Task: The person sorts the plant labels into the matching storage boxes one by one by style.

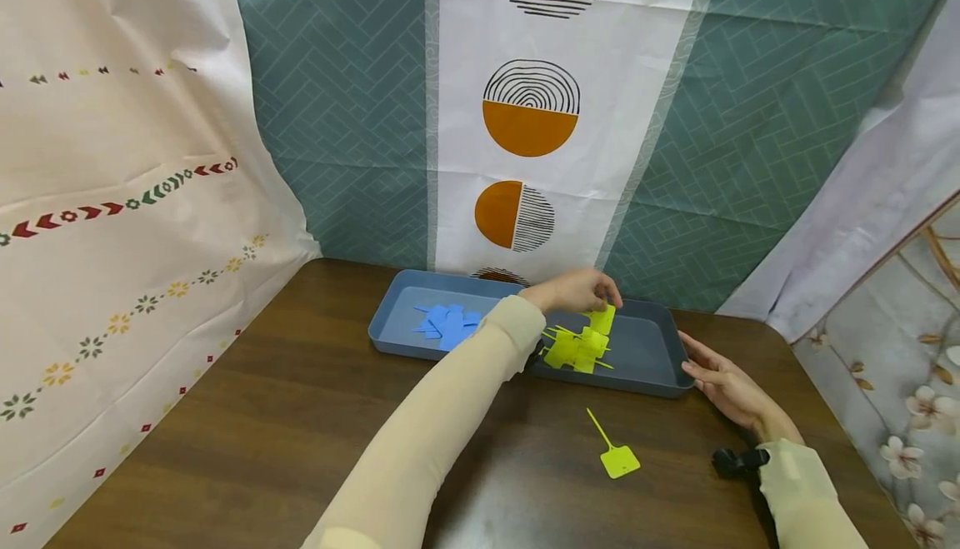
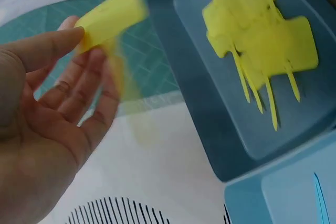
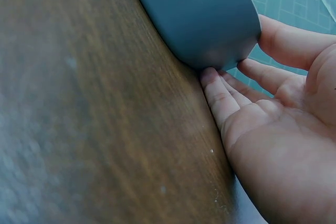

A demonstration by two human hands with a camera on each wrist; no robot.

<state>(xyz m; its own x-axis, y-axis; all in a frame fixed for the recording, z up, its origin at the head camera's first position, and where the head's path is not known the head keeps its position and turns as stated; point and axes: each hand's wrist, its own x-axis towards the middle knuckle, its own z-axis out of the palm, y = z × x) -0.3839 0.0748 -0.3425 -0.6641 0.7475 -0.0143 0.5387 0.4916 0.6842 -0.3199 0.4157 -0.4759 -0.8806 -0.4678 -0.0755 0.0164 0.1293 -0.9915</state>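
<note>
My left hand (image 1: pixel 576 289) is over the back edge of the dark grey tray (image 1: pixel 645 341). It pinches a yellow cable-tie tag (image 2: pixel 111 18) between thumb and fingers; the tag's lower part is blurred in the left wrist view. Below the hand, a pile of yellow tags (image 1: pixel 577 351) lies in that tray, flat plates with thin stems. At the tray's right end my right hand (image 1: pixel 723 382) rests with fairly straight fingers, fingertips touching the end wall and its bottom edge. One more yellow tag (image 1: pixel 620 461) lies on the table in front of the tray, stem pointing away.
Left of the dark tray stands a lighter blue tray (image 1: pixel 397 320) holding blue tags (image 1: pixel 450 324), partly covered by the left forearm. Both sit on a brown wooden table (image 1: pixel 300 416) close to a patterned curtain (image 1: pixel 352 157) behind. A cloth hangs along the left side.
</note>
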